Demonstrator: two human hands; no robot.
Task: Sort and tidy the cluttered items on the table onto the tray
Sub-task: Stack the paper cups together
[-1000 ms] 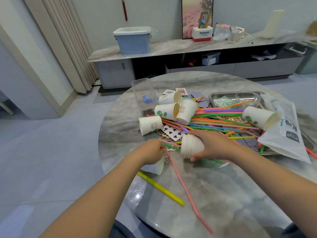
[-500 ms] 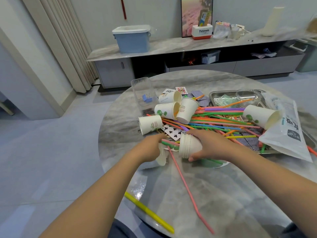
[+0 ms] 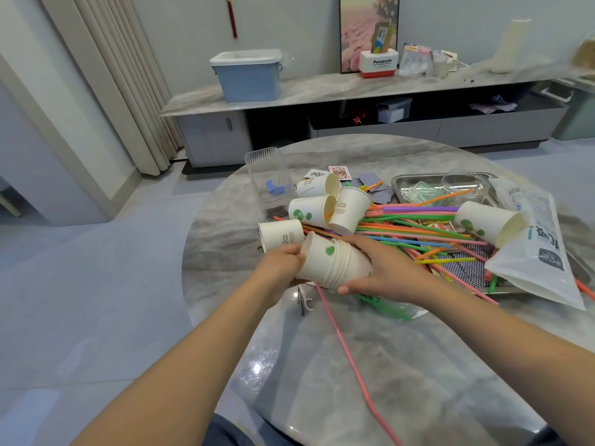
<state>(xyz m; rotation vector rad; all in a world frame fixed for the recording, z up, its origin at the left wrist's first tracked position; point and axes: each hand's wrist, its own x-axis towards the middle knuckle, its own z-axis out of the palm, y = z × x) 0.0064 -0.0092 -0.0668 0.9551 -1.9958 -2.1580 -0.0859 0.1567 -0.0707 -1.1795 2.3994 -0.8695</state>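
Near counter (image 3: 402, 365) edge bare except one long pink straw (image 3: 351, 358) running across it. Far side crowded: tipped paper cups (image 3: 317, 210), straw pile (image 3: 415, 225), plastic bag (image 3: 541, 252) overlapping the tray (image 3: 405, 183).

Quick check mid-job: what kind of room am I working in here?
Most likely a home living room. A long low marble-topped TV-style cabinet runs along the wall, floor-length curtains hang at the left, and a framed flower picture leans on the cabinet behind the round marble table.
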